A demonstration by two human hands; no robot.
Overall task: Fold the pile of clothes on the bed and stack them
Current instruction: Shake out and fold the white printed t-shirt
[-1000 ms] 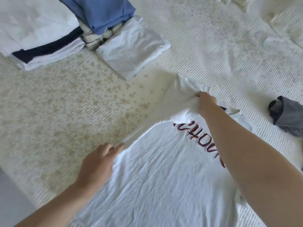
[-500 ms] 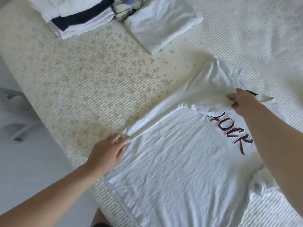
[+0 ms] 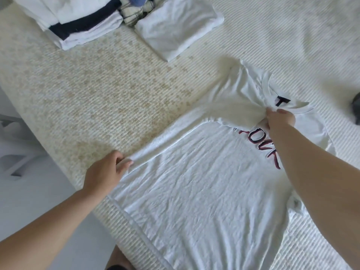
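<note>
While spread flat on the bed, printed white T-shirt part-folded along its near side. Left hand pinching folded edge; right hand pinching sleeve beside collar. Risk: uneven pull skewing crease.

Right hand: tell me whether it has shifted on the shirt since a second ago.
Yes. The right hand slid along the white T-shirt, from sleeve toward collar.
</note>
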